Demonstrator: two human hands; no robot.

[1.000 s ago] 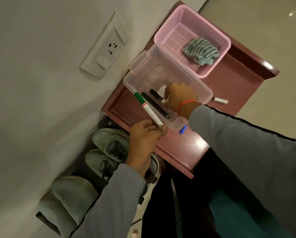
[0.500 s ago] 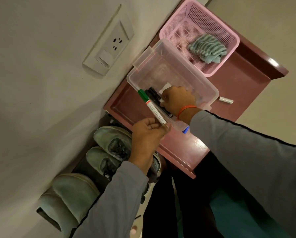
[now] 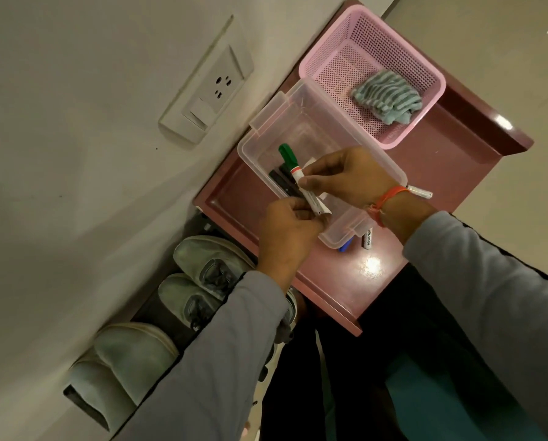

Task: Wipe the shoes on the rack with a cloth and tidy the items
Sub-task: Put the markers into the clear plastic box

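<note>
Nearest, low on rack: grey shoes (image 3: pixel 202 281) side by side, paler pair (image 3: pixel 123 361) further down by wall. No cloth on them; wiping either done or pending, not determinable here.

Above shoes, over front edge of rack top (image 3: pixel 345 281): left hand (image 3: pixel 285 237), fingers curled, pinching white tail end of green marker (image 3: pixel 298 179). Half a second ago held by left hand alone, clear of the box; now angled down into clear box (image 3: pixel 301 128), green cap over box floor.

Right hand (image 3: pixel 349 179): a moment ago down inside box among contents; now raised, thumb and forefinger pinching marker barrel just below red band. Both hands on same marker: judged a hand-over or guided placing, marker about to be laid in.

Beneath marker, in box: dark pens (image 3: pixel 282 183) flat on floor, plus white slip, largely hidden by hands.

Outside box, on rack top: blue pen (image 3: pixel 345 246) and white stick (image 3: pixel 368 238) touching or just beside near corner of box; another white stick (image 3: pixel 420 192) beyond right wrist. Three loose items not yet collected, so tidying judged part done.

Further back: pink basket (image 3: pixel 336 33) against box, striped cloth (image 3: pixel 387 97) bunched in its near corner, untouched by either hand.

Far left: wall socket (image 3: pixel 207 95).
</note>
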